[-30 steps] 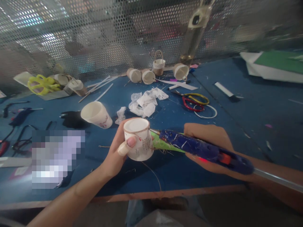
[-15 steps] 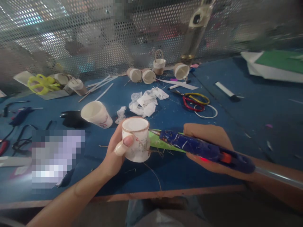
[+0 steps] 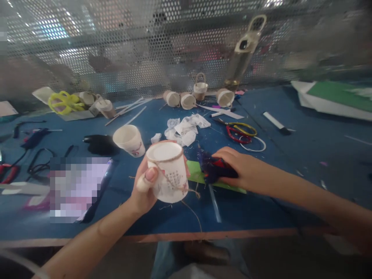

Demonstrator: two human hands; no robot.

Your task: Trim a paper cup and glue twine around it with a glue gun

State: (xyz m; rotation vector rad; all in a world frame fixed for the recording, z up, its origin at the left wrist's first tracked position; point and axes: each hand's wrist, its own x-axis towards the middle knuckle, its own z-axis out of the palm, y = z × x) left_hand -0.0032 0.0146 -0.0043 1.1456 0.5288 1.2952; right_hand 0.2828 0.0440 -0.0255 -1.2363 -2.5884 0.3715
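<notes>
My left hand point(image 3: 145, 186) is wrapped round a white paper cup point(image 3: 171, 176), its thumb pressed on the near side. Brown twine point(image 3: 174, 159) runs round the cup just below the rim, and a loose strand slants down across the printed side. My right hand point(image 3: 232, 166) grips a dark blue glue gun point(image 3: 207, 166) at the right of the cup, apart from it. The gun's nozzle points away from me, and a clear glue stick point(image 3: 215, 205) sticks out of its back end. Under the gun lies a green strip point(image 3: 194, 174).
Crumpled white lace point(image 3: 186, 130), another paper cup point(image 3: 129, 141) and red-and-yellow-handled scissors point(image 3: 241, 133) lie beyond my hands. Several small twine-wrapped cups point(image 3: 188, 100) line the back by a perforated metal screen point(image 3: 130, 50). A bottle point(image 3: 242, 58) stands there too. At left is a blurred-out flat object point(image 3: 84, 190).
My right hand has swung the glue gun from pointing left at the cup's rim to pointing away from me, lower by the green strip. The left hand still holds the cup.
</notes>
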